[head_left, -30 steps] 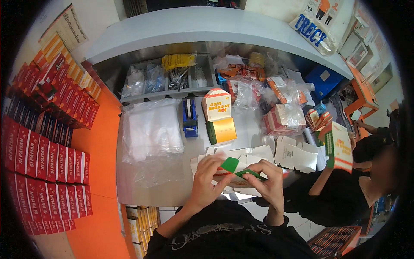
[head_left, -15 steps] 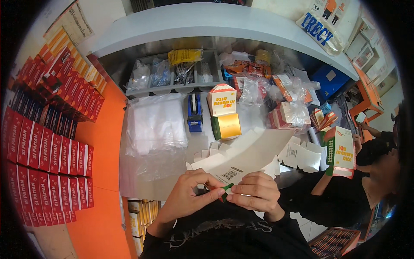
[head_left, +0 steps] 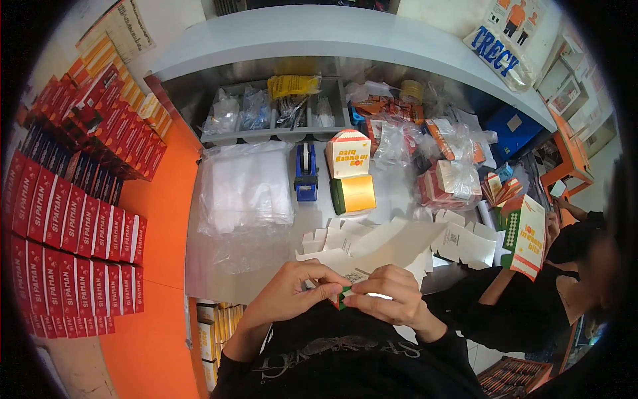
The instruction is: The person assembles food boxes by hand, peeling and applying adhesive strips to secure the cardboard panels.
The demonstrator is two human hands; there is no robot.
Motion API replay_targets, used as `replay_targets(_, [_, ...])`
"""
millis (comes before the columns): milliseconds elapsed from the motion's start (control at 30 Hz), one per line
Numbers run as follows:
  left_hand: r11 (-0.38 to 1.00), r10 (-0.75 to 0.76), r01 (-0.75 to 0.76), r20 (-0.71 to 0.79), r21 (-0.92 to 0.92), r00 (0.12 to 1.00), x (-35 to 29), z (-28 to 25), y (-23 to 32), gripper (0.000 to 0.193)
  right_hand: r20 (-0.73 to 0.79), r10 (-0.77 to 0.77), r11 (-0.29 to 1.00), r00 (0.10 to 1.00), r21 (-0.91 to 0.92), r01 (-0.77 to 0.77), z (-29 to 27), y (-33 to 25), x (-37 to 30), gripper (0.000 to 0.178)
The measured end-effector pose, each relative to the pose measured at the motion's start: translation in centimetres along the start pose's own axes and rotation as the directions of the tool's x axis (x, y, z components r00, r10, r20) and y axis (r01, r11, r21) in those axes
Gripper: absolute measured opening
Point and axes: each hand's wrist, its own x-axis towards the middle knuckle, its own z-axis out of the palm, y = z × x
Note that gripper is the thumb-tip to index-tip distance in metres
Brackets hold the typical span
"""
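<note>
A die-cut cardboard box blank [head_left: 402, 243], pale inner side up, stretches from my fingers out over the counter. My left hand [head_left: 292, 292] pinches its near edge, where a small green and red flap shows. Close on the right, my right hand [head_left: 395, 302] grips the same edge with bent fingers, a ring on one of them. The fingertips partly hide the fold. Beyond the blank stands a made-up food box [head_left: 354, 193], yellow, green and white, its lid up. A blue tape dispenser [head_left: 306, 179] is left of that box.
Clear plastic bags [head_left: 246, 186] lie at the left. A grey divided tray [head_left: 279, 133] sits behind them. Wrapped packs [head_left: 448, 183] crowd the right, near another box blank [head_left: 465, 239]. Red boxes [head_left: 80, 219] are stacked far left. At right, a co-worker holds a box [head_left: 525, 233].
The blank has dropped lower and flatter, and its printed square is now mostly behind my fingers. My right hand has shifted slightly left at the fold. The whole view has moved a little.
</note>
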Motion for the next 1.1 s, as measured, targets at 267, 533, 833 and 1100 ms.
replay_targets(267, [0.769, 0.242, -0.136, -0.087, 0.625, 0.966, 0.2, 1.5, -0.1, 0.009, 0.268, 0.705, 0.456, 0.657, 0.539, -0.708, 1.6, 0.2, 0.2, 0.026])
replay_targets(533, [0.945, 0.117, 0.014, -0.377, 0.326, 0.919, 0.5, 2.1, 0.2, 0.013, -0.058, 0.511, 0.846, 0.858, 0.212, -0.489, 3.4, 0.5, 0.3, 0.019])
replay_targets(833, [0.896, -0.289, 0.337, 0.196, -0.289, 0.937, -1.5, 0.0, -2.2, 0.033, 0.160, 0.164, 0.981, 0.973, 0.081, -0.178, 0.3, 0.7, 0.4, 0.019])
replay_targets(1100, [0.689, -0.331, 0.550, 0.470, -0.472, 0.818, -1.9, 0.5, -4.2, 0.025, 0.338, 0.114, 0.902, 0.934, 0.360, -0.240, -0.6, 0.9, 0.0, 0.014])
